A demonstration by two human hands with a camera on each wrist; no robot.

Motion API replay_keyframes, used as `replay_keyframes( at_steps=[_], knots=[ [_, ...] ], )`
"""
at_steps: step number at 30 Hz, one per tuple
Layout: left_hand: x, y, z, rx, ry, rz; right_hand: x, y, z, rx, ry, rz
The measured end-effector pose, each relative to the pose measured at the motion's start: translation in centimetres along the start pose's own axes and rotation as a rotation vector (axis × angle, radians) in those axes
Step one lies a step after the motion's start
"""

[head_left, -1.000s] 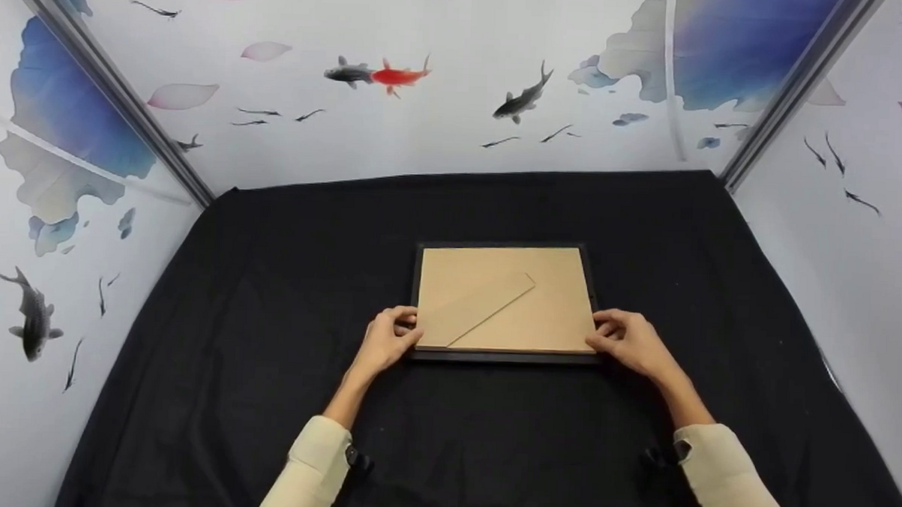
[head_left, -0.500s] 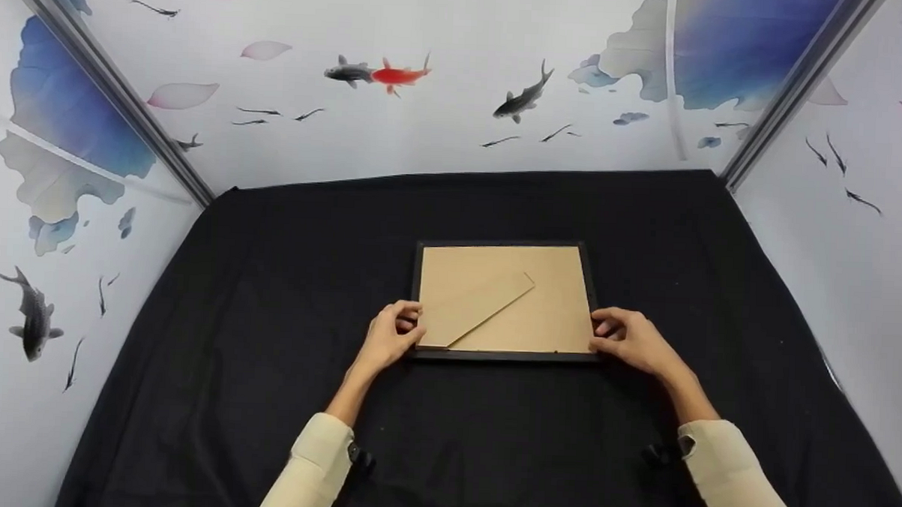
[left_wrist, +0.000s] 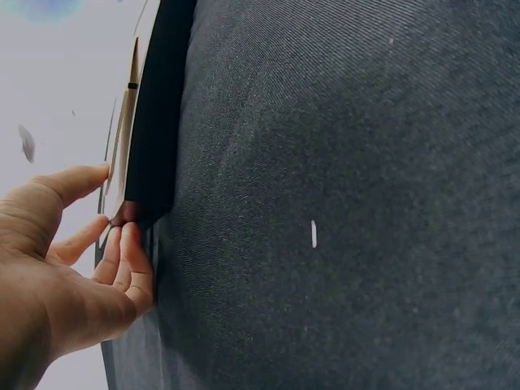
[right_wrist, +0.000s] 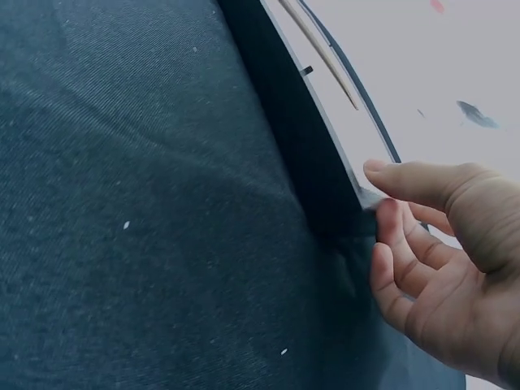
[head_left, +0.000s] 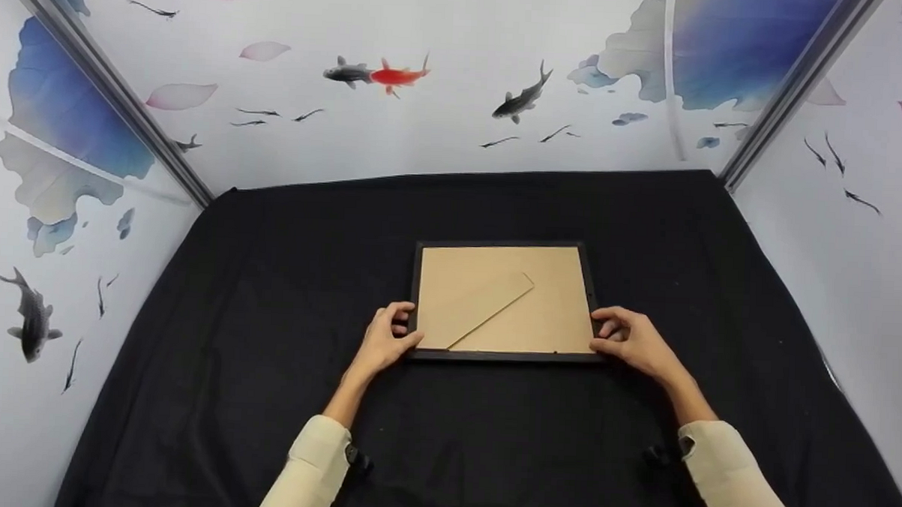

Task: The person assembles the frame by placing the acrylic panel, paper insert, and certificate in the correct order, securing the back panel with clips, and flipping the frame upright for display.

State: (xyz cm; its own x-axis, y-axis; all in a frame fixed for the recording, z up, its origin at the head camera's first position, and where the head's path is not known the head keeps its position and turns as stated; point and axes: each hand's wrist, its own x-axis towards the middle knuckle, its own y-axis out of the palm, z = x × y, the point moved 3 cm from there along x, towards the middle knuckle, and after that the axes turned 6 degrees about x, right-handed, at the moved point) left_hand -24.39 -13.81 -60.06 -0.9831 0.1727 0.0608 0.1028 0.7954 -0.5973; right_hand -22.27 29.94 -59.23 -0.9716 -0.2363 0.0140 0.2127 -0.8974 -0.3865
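The frame (head_left: 505, 300) lies face down; it looks light, stiff, likely glass-fronted and fragile. The left hand (head_left: 385, 341) and right hand (head_left: 632, 341) pinch its 2 near corners, a sound hold.

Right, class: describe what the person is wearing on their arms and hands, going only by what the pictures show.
Both arms wear long cream sleeves, the left sleeve and right sleeve ending at the wrists. A small dark device sits at each cuff, likely the wrist cameras. The left hand and right hand are bare: no gloves or rings visible.

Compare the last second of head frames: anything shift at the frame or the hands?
Barely. The left hand slid slightly outward; its fingers now sit at the picture frame's left edge rather than over the backing. The right hand keeps gripping the near right corner. The frame stays face-down on the black cloth.
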Motion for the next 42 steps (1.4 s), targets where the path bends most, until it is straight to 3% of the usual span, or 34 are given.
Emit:
replay_keyframes(
  at_steps=[5, 16, 22, 26, 29, 34, 42],
  knots=[
    [0.0, 0.1, 0.2, -0.011, 0.007, -0.007, 0.0, 0.0, -0.4, 0.043, -0.013, -0.008],
    [-0.1, 0.5, 0.5, -0.034, -0.029, -0.015, -0.1, 0.2, -0.6, 0.029, -0.036, -0.027],
    [-0.2, 0.5, 0.6, -0.035, -0.036, -0.011, -0.3, 1.0, 0.3, -0.017, -0.199, -0.097],
    [-0.2, 0.5, 0.6, -0.031, -0.025, -0.001, 0.2, 2.1, 1.1, -0.085, -0.305, -0.079],
    [-0.1, 0.5, 0.7, -0.014, -0.004, 0.009, 0.8, 2.9, 1.5, -0.162, -0.292, -0.01],
    [0.0, 0.6, 0.5, -0.003, 0.02, 0.029, 1.3, 3.9, 1.5, -0.287, -0.199, 0.085],
    [-0.1, 0.2, 0.3, -0.008, 0.024, 0.049, 1.9, 4.2, 1.5, -0.289, -0.183, 0.119]
  ],
)
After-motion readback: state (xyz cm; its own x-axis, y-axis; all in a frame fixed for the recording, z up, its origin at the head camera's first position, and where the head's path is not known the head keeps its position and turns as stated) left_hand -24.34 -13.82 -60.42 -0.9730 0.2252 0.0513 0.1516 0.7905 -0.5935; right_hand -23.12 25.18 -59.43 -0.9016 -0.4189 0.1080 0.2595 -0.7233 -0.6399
